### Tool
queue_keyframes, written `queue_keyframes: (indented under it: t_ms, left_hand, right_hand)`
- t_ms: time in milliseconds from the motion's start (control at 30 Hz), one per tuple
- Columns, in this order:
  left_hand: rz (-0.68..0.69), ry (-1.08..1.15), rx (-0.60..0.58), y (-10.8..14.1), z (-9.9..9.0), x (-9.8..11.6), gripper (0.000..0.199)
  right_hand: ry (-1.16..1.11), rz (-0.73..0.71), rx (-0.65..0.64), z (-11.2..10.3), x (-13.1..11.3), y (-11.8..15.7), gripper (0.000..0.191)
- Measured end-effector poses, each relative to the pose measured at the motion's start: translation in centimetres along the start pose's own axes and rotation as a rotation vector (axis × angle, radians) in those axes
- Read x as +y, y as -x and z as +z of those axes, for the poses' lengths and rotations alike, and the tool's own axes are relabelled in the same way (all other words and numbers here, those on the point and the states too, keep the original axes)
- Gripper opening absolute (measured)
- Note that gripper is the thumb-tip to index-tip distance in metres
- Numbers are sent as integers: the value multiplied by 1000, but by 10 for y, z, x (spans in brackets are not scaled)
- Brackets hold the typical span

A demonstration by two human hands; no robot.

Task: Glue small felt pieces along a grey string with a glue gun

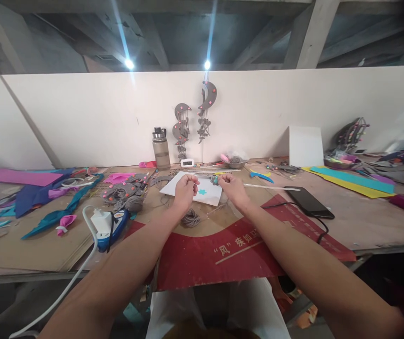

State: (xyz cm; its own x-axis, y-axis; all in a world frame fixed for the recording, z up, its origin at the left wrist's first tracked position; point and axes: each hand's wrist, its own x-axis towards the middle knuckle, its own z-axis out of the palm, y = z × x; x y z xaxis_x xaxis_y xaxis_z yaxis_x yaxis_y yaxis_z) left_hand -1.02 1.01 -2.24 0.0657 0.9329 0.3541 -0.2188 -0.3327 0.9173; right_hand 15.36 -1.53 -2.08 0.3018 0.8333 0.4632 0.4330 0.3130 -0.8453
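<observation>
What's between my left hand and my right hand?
In the head view, a white sheet with a turquoise star-like shape lies between them, plus the small gray piece your right hand holds.

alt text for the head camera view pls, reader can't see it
A person's right hand pinches a small grey piece above a white sheet with a turquoise shape, the left hand curled nearby. Grey cord lies nearer on a cluttered table, with a phone to the right; behind, a bottle stands by a pale wall hung with moon ornaments.
</observation>
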Motion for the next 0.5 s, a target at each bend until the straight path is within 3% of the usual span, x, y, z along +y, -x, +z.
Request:
queue_keyframes:
  t_ms: [267,500]
  left_hand:
    - [29,14,-90,-6,0,-13,17]
    - [-21,35,-85,-12,-6,-2,22]
  right_hand:
    - [-16,-14,4,-1,2,-3,20]
    - [-10,-10,-3,-2,-2,-2,19]
